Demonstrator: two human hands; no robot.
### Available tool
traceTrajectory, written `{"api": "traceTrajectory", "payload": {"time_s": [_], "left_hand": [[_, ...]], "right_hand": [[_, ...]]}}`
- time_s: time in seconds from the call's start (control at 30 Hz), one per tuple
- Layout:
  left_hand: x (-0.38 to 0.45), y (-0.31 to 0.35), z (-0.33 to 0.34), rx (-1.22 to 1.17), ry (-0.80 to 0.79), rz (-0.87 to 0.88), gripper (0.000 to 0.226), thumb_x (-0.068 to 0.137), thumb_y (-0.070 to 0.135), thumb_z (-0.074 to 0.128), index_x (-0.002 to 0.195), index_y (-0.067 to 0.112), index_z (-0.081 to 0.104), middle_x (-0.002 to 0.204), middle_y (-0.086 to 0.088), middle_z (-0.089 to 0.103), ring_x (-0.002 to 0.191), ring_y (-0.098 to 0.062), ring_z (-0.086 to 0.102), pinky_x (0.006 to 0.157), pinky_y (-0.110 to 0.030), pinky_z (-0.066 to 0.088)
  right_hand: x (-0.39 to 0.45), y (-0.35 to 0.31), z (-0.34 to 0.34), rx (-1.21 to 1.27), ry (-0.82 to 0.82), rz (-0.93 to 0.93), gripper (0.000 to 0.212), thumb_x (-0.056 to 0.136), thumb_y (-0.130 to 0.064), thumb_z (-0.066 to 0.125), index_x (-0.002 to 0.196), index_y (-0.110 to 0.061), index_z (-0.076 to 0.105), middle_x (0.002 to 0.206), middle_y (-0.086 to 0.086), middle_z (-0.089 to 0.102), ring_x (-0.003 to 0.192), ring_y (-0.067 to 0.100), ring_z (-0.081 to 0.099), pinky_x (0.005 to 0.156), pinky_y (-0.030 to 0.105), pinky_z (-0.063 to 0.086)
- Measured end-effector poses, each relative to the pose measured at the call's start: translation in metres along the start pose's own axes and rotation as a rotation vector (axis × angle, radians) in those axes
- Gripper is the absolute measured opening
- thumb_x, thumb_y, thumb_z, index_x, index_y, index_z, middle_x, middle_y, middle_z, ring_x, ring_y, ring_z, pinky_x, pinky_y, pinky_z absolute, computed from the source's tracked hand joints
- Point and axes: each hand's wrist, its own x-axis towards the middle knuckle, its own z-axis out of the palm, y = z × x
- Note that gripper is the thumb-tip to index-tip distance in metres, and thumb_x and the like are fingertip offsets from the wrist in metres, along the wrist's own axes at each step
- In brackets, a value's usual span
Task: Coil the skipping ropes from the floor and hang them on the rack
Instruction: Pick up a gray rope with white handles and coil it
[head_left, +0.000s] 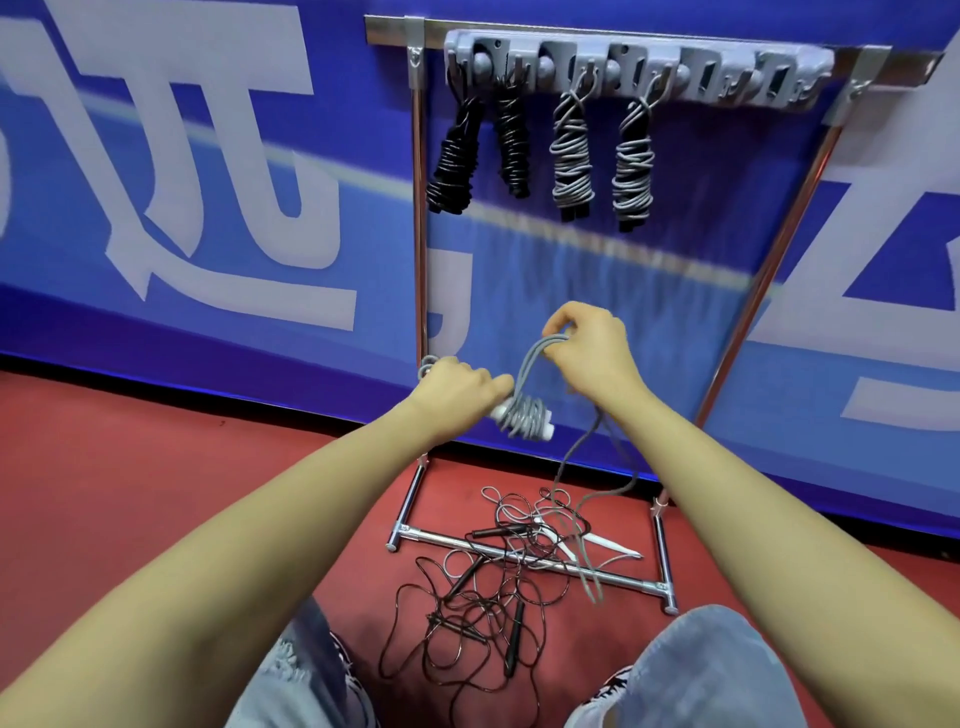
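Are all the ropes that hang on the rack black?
No: on the rack hang two black coils and two grey coils.

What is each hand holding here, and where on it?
Left hand grips the grey rope's white handles; right hand pinches its looped cord.

A sports hall: red sports flooring (156, 493) meets a blue barrier board (208, 182) printed with large pale lettering, where a chrome rack (418, 208) holds coiled skipping ropes (571, 150) and more ropes (467, 613) lie tangled on the floor.
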Motion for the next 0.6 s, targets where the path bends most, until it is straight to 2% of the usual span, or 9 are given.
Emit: {"api": "traceTrajectory", "payload": {"time_s": [0.03,0.1,0.23,0.3,0.37,0.43,0.47,0.53,0.6], "left_hand": [[-0.003,-0.001,0.002,-0.029,0.092,0.064,0.019,0.057,-0.003,0.049,0.069,0.011,0.054,0.045,-0.003,0.048,0.034,-0.021,0.05,0.047,-0.02,0.018],[-0.003,-0.001,0.01,-0.092,0.228,0.165,0.024,0.058,-0.001,0.03,0.062,0.012,0.051,0.042,-0.002,0.042,0.03,-0.02,0.041,0.044,-0.02,0.019],[-0.01,-0.001,-0.001,-0.13,0.336,0.128,0.02,0.061,-0.001,0.029,0.07,0.012,0.04,0.045,-0.002,0.04,0.036,-0.022,0.037,0.043,-0.023,0.025],[-0.013,-0.005,-0.003,-0.213,0.374,0.062,0.017,0.062,0.003,0.03,0.067,0.011,0.044,0.044,-0.002,0.04,0.036,-0.023,0.039,0.043,-0.023,0.026],[-0.013,-0.005,-0.006,-0.301,0.393,0.019,0.018,0.062,0.012,0.031,0.063,0.009,0.049,0.044,-0.002,0.043,0.035,-0.024,0.043,0.042,-0.021,0.029],[-0.012,-0.002,-0.012,-0.398,0.43,-0.017,0.017,0.065,0.018,0.033,0.072,0.009,0.046,0.046,-0.003,0.047,0.037,-0.026,0.046,0.041,-0.021,0.029],[-0.011,0.0,-0.014,-0.478,0.446,-0.082,0.015,0.068,0.018,0.036,0.078,0.01,0.043,0.048,-0.005,0.05,0.04,-0.029,0.048,0.041,-0.023,0.029],[-0.008,0.008,-0.021,-0.718,0.415,-0.321,0.014,0.081,0.013,0.049,0.093,0.007,0.045,0.063,-0.014,0.059,0.056,-0.038,0.054,0.049,-0.03,0.032],[-0.002,0.016,-0.031,-1.023,0.351,-0.542,0.022,0.086,0.015,0.059,0.1,0.007,0.045,0.074,-0.015,0.061,0.065,-0.039,0.052,0.055,-0.036,0.034]], "right_hand": [[0.001,0.001,-0.001,0.036,-0.007,0.042,0.009,0.076,-0.006,0.064,0.075,-0.015,0.061,0.067,0.001,0.058,0.056,0.021,0.053,0.05,0.035,0.052],[0.002,0.005,-0.001,0.04,-0.068,0.099,0.007,0.076,-0.005,0.069,0.077,-0.009,0.064,0.067,0.006,0.059,0.043,0.016,0.046,0.037,0.022,0.041],[0.001,0.014,0.003,0.028,-0.117,0.128,0.016,0.076,-0.014,0.077,0.072,-0.009,0.062,0.063,0.006,0.056,0.037,0.015,0.041,0.03,0.017,0.031],[0.001,0.02,0.003,0.041,-0.108,0.143,0.023,0.077,-0.024,0.078,0.072,-0.008,0.063,0.06,0.004,0.054,0.039,0.015,0.04,0.035,0.019,0.034],[0.0,0.023,0.004,0.019,-0.091,0.132,0.03,0.079,-0.034,0.076,0.072,-0.006,0.064,0.057,0.002,0.053,0.047,0.017,0.042,0.047,0.026,0.04],[0.0,0.024,0.007,-0.03,-0.1,0.121,0.032,0.083,-0.033,0.07,0.067,-0.008,0.061,0.058,0.001,0.052,0.059,0.021,0.044,0.058,0.032,0.042],[-0.001,0.025,0.008,-0.069,-0.111,0.121,0.028,0.085,-0.026,0.066,0.064,-0.009,0.057,0.059,0.003,0.051,0.063,0.025,0.042,0.06,0.032,0.04],[-0.003,0.024,0.01,-0.179,-0.131,0.11,0.021,0.085,-0.012,0.055,0.065,-0.006,0.053,0.068,0.012,0.055,0.069,0.031,0.04,0.062,0.033,0.038],[-0.008,0.02,0.011,-0.278,-0.153,0.075,0.023,0.09,-0.021,0.052,0.077,-0.003,0.058,0.081,0.016,0.06,0.075,0.035,0.048,0.065,0.035,0.041]]}}
